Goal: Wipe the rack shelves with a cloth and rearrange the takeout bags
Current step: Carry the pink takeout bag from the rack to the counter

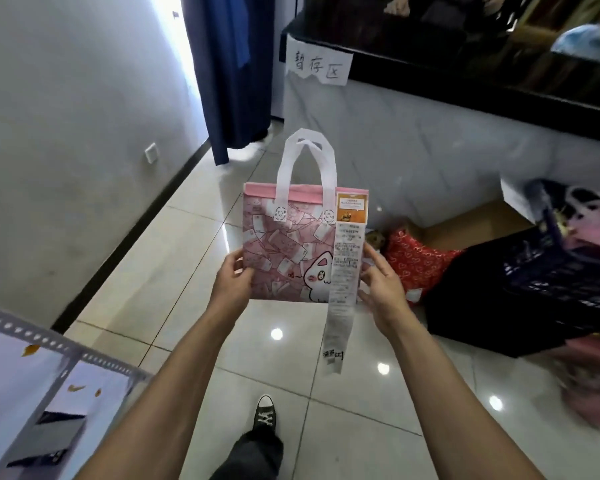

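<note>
I hold a pink takeout bag (pixel 288 247) upright in the air in front of me, above the tiled floor. It has white handles, a cartoon print and a long white receipt (pixel 342 289) hanging from its right side below the bag's bottom. My left hand (pixel 231 277) grips the bag's lower left edge. My right hand (pixel 378 282) holds the lower right edge, beside the receipt. The metal rack (pixel 66 351) shows at the lower left, its perforated frame and a white shelf surface in view. No cloth is visible.
On the floor to the right lie a red heart-print bag (pixel 416 261), a black bag (pixel 499 299), an open cardboard box (pixel 465 223) and a dark crate (pixel 561 258). A white counter with a paper sign (pixel 317 65) stands ahead. A blue curtain (pixel 229 71) hangs at the back left.
</note>
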The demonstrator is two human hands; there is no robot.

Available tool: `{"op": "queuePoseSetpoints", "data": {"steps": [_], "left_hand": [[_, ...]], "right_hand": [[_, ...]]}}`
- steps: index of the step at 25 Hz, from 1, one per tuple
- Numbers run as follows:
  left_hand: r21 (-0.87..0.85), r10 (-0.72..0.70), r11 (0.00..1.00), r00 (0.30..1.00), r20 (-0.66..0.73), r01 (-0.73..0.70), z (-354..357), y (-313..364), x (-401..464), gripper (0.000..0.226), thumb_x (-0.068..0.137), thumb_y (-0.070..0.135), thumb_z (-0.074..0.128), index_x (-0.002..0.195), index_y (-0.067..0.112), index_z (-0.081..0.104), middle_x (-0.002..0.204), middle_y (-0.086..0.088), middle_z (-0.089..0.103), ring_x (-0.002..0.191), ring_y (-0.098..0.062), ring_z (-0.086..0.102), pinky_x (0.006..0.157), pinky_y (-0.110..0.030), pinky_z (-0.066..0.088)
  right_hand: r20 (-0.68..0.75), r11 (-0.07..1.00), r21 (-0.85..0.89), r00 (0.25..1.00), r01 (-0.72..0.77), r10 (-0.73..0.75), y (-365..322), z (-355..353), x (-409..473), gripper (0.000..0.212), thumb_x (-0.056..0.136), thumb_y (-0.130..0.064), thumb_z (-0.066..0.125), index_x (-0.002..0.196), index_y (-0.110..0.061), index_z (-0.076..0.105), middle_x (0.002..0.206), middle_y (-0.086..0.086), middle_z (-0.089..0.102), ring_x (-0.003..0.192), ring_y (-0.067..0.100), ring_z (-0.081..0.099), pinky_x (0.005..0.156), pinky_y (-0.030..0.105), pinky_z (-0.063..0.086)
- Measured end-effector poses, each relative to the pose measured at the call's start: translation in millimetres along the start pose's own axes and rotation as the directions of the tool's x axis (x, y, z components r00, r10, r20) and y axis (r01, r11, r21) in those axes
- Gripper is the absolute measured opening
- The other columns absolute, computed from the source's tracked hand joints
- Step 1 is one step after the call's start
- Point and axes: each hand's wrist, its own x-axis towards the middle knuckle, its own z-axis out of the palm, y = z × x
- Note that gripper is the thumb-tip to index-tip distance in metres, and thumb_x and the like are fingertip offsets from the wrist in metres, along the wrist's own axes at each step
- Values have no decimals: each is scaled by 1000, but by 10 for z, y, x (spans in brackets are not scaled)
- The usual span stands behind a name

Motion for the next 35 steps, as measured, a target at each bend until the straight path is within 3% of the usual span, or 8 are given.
{"op": "queuePoseSetpoints", "data": {"steps": [6, 13, 17, 22, 24, 26, 29, 35], "left_hand": [[-34, 100, 995, 988, 118, -97, 309, 778, 901, 34, 98, 7, 50, 130, 21, 51, 109, 3, 65, 91, -13, 71, 63, -24, 60], [-41, 188, 982, 958, 217, -183, 743, 1473, 1669, 39, 98, 5, 49, 135, 18, 48, 114, -4, 66, 86, -9, 74, 66, -24, 60], [-35, 248, 969, 947, 207, -246, 1018, 1875, 2127, 39, 99, 3, 47, 136, 14, 49, 113, -4, 66, 89, -10, 73, 67, -23, 60], [14, 343, 937, 927, 153, -349, 1448, 2564, 2829, 39, 100, 10, 51, 138, 18, 50, 119, -1, 63, 99, -9, 66, 63, -13, 55], [35, 386, 918, 911, 144, -395, 1612, 2889, 3137, 39, 99, 12, 52, 137, 21, 50, 120, 2, 65, 92, -1, 69, 62, -10, 53], [39, 406, 909, 904, 138, -414, 1739, 3170, 3418, 37, 97, 15, 53, 133, 25, 52, 117, 4, 66, 86, 2, 70, 63, -12, 55], [43, 439, 894, 892, 104, -445, 1871, 3475, 3835, 39, 94, 17, 54, 131, 28, 54, 116, 3, 68, 80, -8, 71, 61, -15, 56], [67, 512, 854, 857, 56, -515, 1964, 3803, 4573, 41, 95, 18, 56, 134, 31, 53, 106, 15, 70, 93, 1, 70, 72, -19, 59]], "right_hand": [[-75, 993, 62, 993, 100, -95, -685, 138, 665, 53, 101, -1, 35, 140, -31, 57, 120, 0, 72, 83, 4, 71, 62, 22, 56], [-176, 979, 90, 971, 181, -163, -1360, 95, 1335, 52, 102, -9, 37, 135, -43, 58, 111, -11, 75, 77, 3, 72, 60, 22, 58], [-190, 968, 92, 958, 233, -212, -1829, 133, 1836, 49, 102, -11, 39, 135, -44, 58, 108, -20, 73, 91, 1, 71, 78, 30, 59], [-131, 935, 97, 935, 342, -329, -2653, 176, 2514, 50, 102, -9, 40, 131, -47, 56, 95, -29, 73, 89, -7, 70, 61, 17, 57], [-124, 915, 98, 917, 391, -379, -3026, 203, 2844, 53, 100, -8, 40, 124, -50, 59, 102, -21, 75, 94, -2, 71, 68, 20, 58], [-115, 899, 111, 904, 424, -412, -3334, 243, 3163, 54, 97, -6, 42, 133, -43, 59, 116, -12, 74, 105, 6, 70, 82, 29, 58], [-96, 882, 112, 888, 458, -449, -3712, 316, 3605, 57, 93, -6, 43, 139, -38, 57, 124, -9, 70, 110, 6, 67, 88, 31, 56], [-64, 870, 104, 876, 482, -478, -4163, 634, 4350, 57, 94, -7, 42, 144, -33, 53, 123, -5, 71, 109, 8, 68, 94, 37, 56]]}}
